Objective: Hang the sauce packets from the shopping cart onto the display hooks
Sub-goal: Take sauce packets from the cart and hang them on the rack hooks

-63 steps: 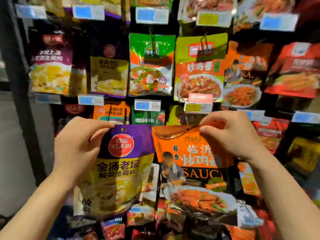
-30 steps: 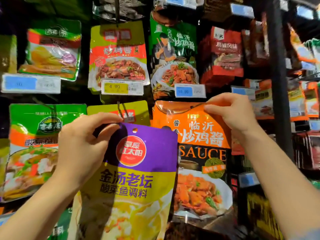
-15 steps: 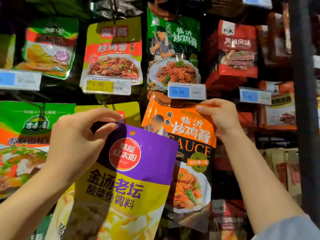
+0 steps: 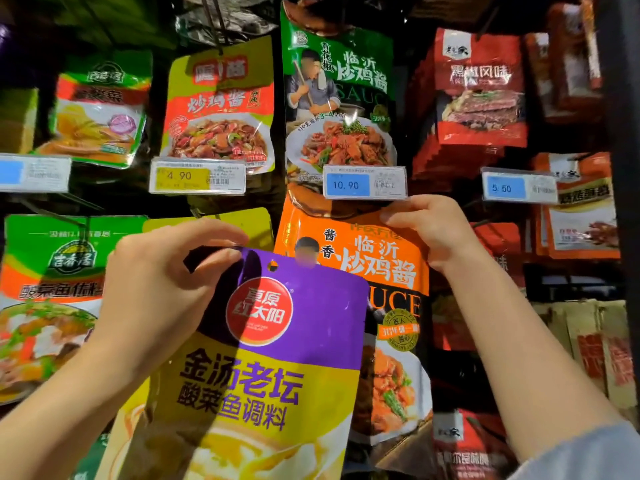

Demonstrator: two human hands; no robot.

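My left hand (image 4: 156,292) pinches the top left corner of a purple and yellow sauce packet (image 4: 263,382) with a round red logo; its hang hole shows near the top edge. My right hand (image 4: 429,230) grips the top right corner of an orange sauce packet (image 4: 374,268), held up just under a blue 10.90 price tag (image 4: 363,183). The purple packet overlaps the orange one's lower left. The hook behind the price tag is hidden.
Hanging packets fill the rack: a green sauce packet (image 4: 339,98) above the orange one, a yellow-green one (image 4: 221,105) over a 4.90 tag (image 4: 197,176), a green one (image 4: 52,289) at left, red ones (image 4: 481,91) at right. A dark upright post (image 4: 623,133) stands at far right.
The view swung right and up along the rack. My right hand lifted the orange packet until its top reached the 10.90 tag. My left hand kept the purple packet in front.
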